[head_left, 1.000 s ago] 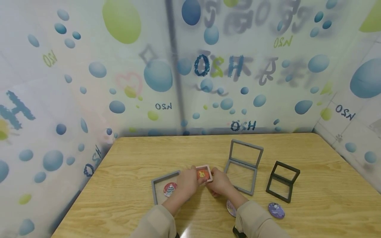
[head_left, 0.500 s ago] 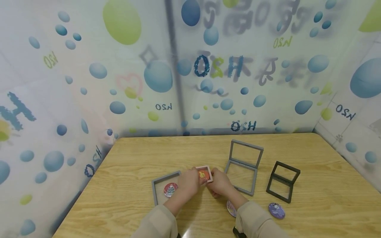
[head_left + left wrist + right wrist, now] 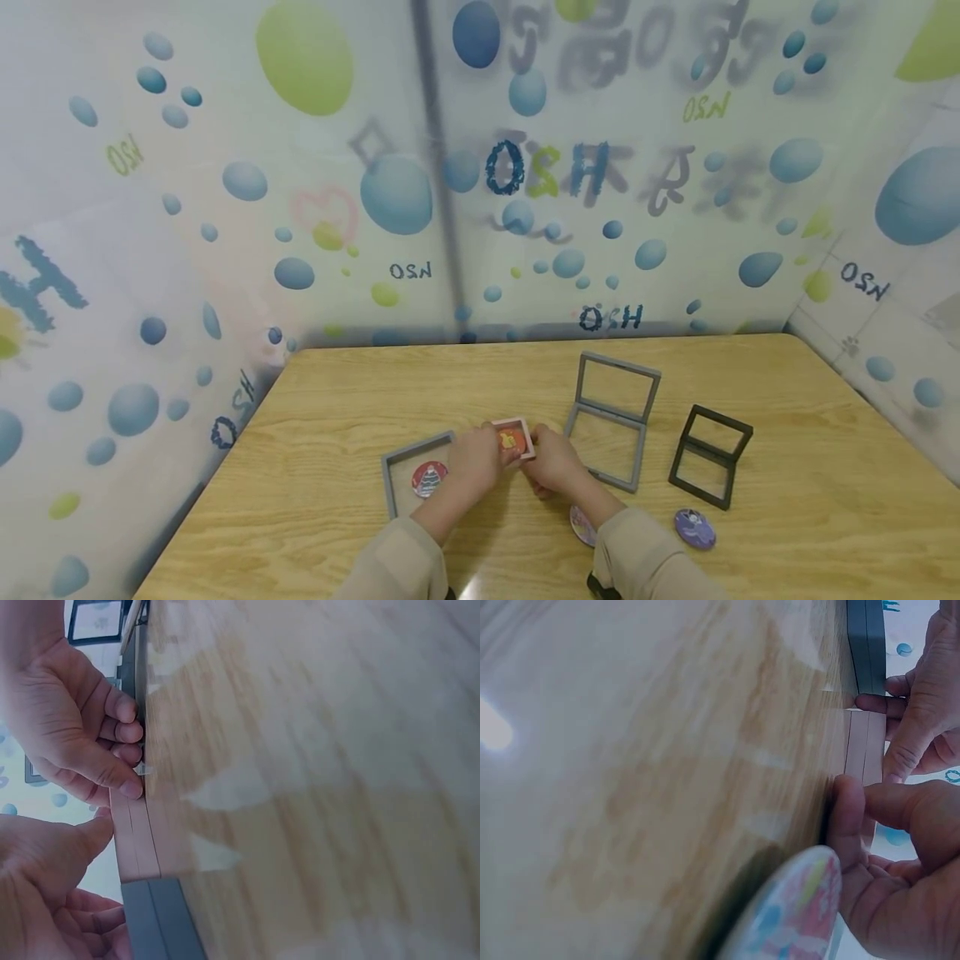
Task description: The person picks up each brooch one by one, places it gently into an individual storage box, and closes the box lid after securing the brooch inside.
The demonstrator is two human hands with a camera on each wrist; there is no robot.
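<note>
Both hands pinch the small pink frame case (image 3: 514, 439) at the table's near middle: left hand (image 3: 472, 460) on its left edge, right hand (image 3: 553, 463) on its right. In my judgement, even thumb pressure along both edges (image 3: 135, 840) seats the halves squarely. Avoid nudging the grey case (image 3: 417, 480) just beside it.

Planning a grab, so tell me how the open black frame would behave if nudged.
The black frame stands propped open on thin edges, so it would probably tip or fold shut. It looks hollow and slim, likely light, and may slide on the smooth table.
</note>
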